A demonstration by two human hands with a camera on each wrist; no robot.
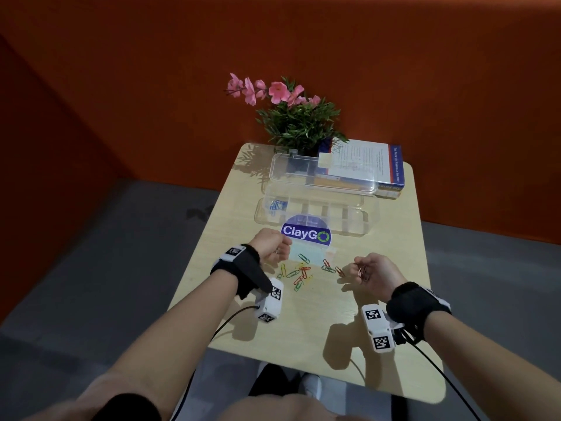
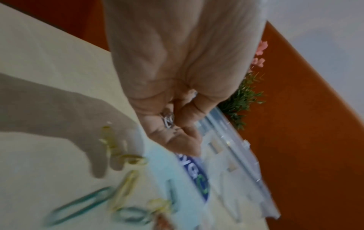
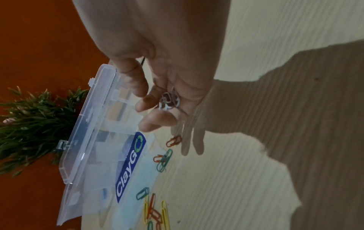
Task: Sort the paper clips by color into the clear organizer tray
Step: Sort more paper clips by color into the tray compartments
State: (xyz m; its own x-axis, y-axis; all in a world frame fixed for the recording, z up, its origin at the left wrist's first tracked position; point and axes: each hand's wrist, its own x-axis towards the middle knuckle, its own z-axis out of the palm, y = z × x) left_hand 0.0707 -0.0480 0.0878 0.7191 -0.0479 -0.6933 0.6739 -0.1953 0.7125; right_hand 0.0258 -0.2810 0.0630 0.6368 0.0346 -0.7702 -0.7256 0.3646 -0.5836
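Loose paper clips point(image 1: 297, 275) in green, yellow, red and orange lie on the table between my hands, and they also show in the left wrist view point(image 2: 126, 183) and the right wrist view point(image 3: 164, 158). My left hand point(image 1: 280, 252) is curled into a fist over them and holds a few pale clips point(image 2: 167, 120) in its fingers. My right hand point(image 1: 359, 268), to the right of the pile, pinches a small bunch of pale pinkish clips point(image 3: 169, 100). Beyond the pile lies the clear organizer tray point(image 1: 355, 226) with its lid point(image 1: 321, 177) open. Blue clips point(image 1: 276, 205) sit in its left compartment.
A round blue ClayGo sticker point(image 1: 306, 233) and a light blue sheet point(image 1: 306, 253) lie between the tray and the clips. A potted plant with pink flowers point(image 1: 299, 117) and a book point(image 1: 373, 165) stand behind the tray. The small table point(image 1: 303, 323) ends just before my forearms.
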